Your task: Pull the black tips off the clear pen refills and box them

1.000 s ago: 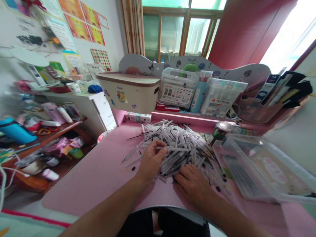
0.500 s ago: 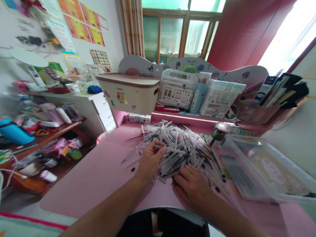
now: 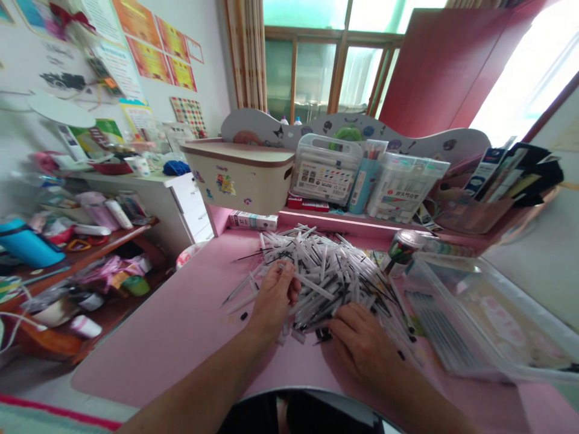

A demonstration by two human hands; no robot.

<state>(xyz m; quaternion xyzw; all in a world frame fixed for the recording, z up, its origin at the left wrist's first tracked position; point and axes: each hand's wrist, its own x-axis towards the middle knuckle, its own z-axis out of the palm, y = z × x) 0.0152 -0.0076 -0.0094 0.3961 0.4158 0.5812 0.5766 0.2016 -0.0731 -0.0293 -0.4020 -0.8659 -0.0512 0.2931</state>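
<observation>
A big heap of clear pen barrels and thin black refills (image 3: 330, 271) lies on the pink desk (image 3: 181, 325). My left hand (image 3: 274, 295) rests at the heap's left edge, fingers curled round one clear barrel (image 3: 312, 286) that sticks out to the right. My right hand (image 3: 362, 340) lies palm down at the heap's near edge, its fingertips bent in among the pens; what they hold, if anything, is hidden. A few small black caps (image 3: 245, 315) lie loose on the desk by my left wrist.
A clear plastic tray (image 3: 479, 319) with several dark pens inside stands at the right. A metal can (image 3: 400, 247) sits behind the heap. A beige lidded box (image 3: 239, 172), marker cases (image 3: 323, 169) and a book holder (image 3: 506, 181) line the back shelf. Cluttered shelves stand at left.
My left hand has closed round a clear barrel and drawn it slightly up and left. My right hand has shifted a little right along the heap's near edge. The camera tilted slightly.
</observation>
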